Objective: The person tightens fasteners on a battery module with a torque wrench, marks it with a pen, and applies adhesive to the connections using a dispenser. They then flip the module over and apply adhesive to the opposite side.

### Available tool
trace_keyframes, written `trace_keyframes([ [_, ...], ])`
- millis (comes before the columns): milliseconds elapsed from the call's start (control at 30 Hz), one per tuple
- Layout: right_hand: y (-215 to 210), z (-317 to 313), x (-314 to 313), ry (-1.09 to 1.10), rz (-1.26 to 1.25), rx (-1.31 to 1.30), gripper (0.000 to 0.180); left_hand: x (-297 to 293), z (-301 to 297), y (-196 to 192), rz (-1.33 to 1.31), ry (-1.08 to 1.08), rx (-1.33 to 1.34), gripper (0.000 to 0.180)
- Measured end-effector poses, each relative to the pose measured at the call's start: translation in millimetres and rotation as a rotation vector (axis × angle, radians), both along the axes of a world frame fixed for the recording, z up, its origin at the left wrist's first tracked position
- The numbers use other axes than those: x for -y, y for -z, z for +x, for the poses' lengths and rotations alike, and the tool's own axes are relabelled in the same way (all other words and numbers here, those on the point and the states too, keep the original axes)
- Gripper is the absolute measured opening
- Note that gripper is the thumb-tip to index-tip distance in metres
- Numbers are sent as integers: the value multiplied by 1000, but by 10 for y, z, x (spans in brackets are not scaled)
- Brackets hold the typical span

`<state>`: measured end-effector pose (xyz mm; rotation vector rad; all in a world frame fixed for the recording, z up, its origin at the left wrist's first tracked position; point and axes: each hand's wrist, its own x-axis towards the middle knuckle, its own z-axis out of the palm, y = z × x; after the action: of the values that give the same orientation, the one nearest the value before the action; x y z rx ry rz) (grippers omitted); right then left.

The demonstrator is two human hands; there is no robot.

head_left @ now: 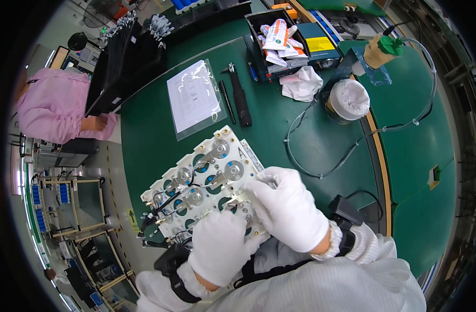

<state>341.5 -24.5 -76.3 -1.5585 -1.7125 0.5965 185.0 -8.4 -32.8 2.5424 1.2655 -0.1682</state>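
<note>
A white plastic panel (212, 173) lies at an angle on the near part of the green table, fitted with clear round discs, metal parts, blue dots and black wires bunched at its left end. My left hand (219, 249), in a white glove, is closed over the panel's near edge, its thumb pointing right. At the panel's right end my right hand (291, 210), gloved too, has its fingers bent and pressed together near a small metal fitting (238, 204). Whatever those fingertips pinch is hidden behind the glove.
Beyond the panel lie a sleeved sheet (194, 98), a black pen (227, 101) and a black screwdriver-like tool (240, 99). A black bin of packets (277, 41), crumpled tissue (301, 84), lined cup (348, 100) and looping tube (321, 176) sit right. A person in pink (55, 106) works left.
</note>
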Motion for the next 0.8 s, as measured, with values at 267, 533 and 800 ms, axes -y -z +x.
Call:
trace_keyframes([
  [267, -102, -301, 29, -308, 30, 213, 10, 157, -634, 14, 205, -115, 188, 45],
  [533, -106, -490, -119, -539, 4, 611, 11, -34, -673, 168, 259, 89, 232, 28],
  [800, 22, -424, -45, -463, 86, 242, 13, 43, -683, 254, 259, -46, 411, 25],
])
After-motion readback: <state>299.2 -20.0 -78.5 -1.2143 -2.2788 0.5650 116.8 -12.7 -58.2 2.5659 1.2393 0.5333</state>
